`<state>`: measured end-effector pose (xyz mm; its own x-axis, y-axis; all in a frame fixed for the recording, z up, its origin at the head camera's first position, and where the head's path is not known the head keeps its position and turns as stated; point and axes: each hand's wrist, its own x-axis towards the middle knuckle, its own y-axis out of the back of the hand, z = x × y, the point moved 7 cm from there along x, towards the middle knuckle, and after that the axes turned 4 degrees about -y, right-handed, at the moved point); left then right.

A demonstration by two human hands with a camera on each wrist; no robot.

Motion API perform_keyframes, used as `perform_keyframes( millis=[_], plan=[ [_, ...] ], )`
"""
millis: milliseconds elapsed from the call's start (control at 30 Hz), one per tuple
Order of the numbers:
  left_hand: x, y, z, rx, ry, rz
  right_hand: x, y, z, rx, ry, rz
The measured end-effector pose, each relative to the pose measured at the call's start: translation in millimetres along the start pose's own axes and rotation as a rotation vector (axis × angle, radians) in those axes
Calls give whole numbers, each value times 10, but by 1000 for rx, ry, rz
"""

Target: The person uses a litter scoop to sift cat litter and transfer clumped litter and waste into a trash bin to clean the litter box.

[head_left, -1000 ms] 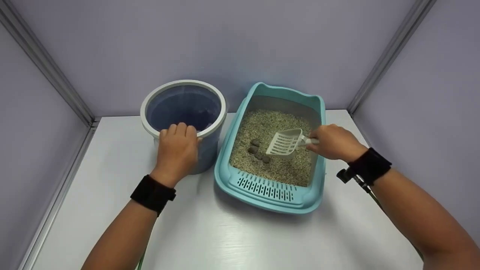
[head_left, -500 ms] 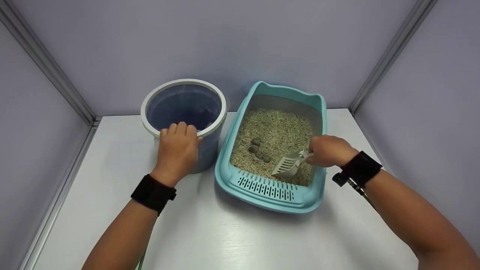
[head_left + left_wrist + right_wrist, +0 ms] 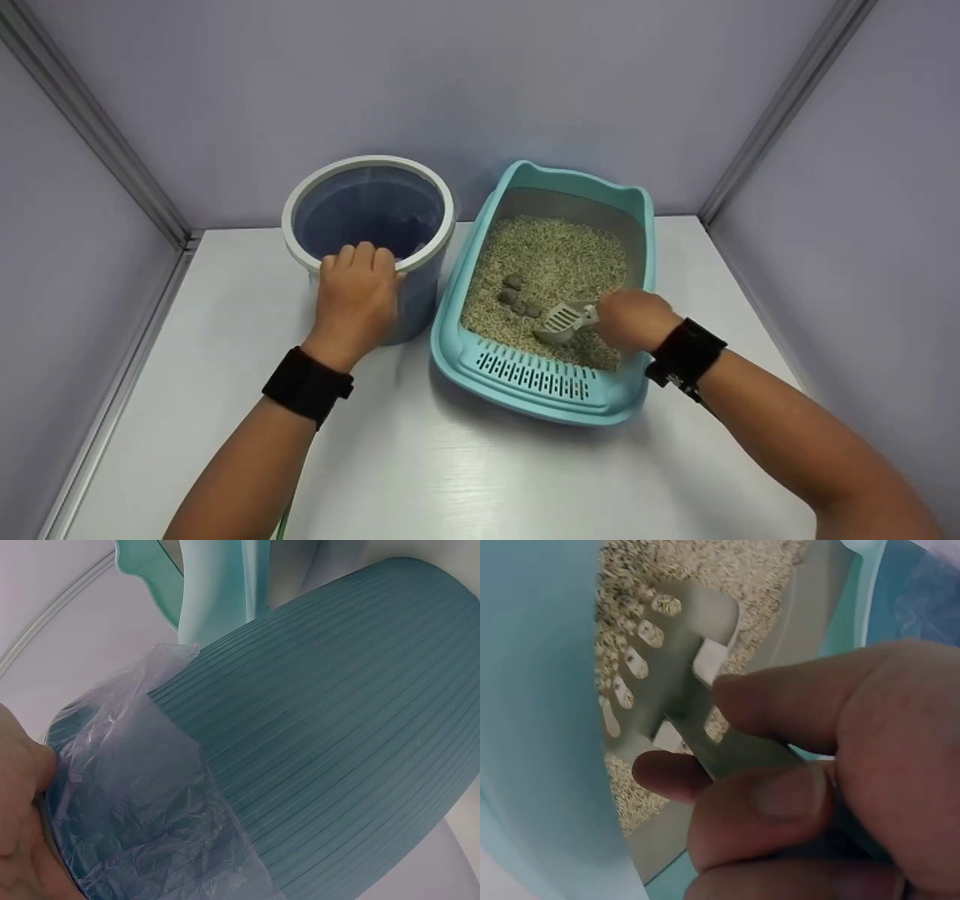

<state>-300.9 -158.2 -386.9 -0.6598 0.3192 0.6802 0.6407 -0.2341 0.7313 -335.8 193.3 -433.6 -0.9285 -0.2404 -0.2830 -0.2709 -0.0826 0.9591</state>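
My right hand (image 3: 636, 319) grips the handle of a slotted litter scoop (image 3: 562, 321), whose front edge is down in the litter. In the right wrist view the scoop (image 3: 660, 660) shows litter through its slots, and thumb and fingers wrap the handle. Dark round clumps (image 3: 517, 297) lie in the litter (image 3: 555, 240) just left of the scoop. With fingers over the near rim, my left hand (image 3: 358, 300) holds the blue bin (image 3: 420, 300). A clear plastic liner (image 3: 157, 787) hangs over the bin's outside in the left wrist view.
The turquoise litter box (image 3: 525, 405) stands right of the bin, with a perforated front ledge. Both rest on a white table (image 3: 375, 472). Pale panels (image 3: 480, 82) enclose the back and sides.
My right hand has moved left and toward me, lowering the scoop from above the litter into it near the front, close to the clumps. My left hand stays on the bin rim.
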Motion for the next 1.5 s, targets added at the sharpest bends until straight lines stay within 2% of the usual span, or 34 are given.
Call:
perform_keyframes(
  millis=[267, 433, 800, 1100, 1267, 1367, 1500],
  plan=[
    [8, 6, -15, -9, 10, -7, 137, -91, -128, -31, 53, 11],
    [6, 0, -9, -7, 10, -19, 276, -130, -123, -19, 24, -30],
    [3, 14, -10, 6, -4, 30, 469, -184, -49, -26, -26, -156],
    [-1, 12, -9, -1, 2, 15, 399, -113, 38, 112, -29, -81],
    [9, 0, -2, -9, 3, -2, 283, -60, 134, 227, -111, -75],
    [7, 0, -1, -11, 6, -7, 208, -15, 179, 260, -124, -45],
    [3, 1, -2, -13, 11, -20, 96, 67, 226, 276, -105, 34]
  ],
)
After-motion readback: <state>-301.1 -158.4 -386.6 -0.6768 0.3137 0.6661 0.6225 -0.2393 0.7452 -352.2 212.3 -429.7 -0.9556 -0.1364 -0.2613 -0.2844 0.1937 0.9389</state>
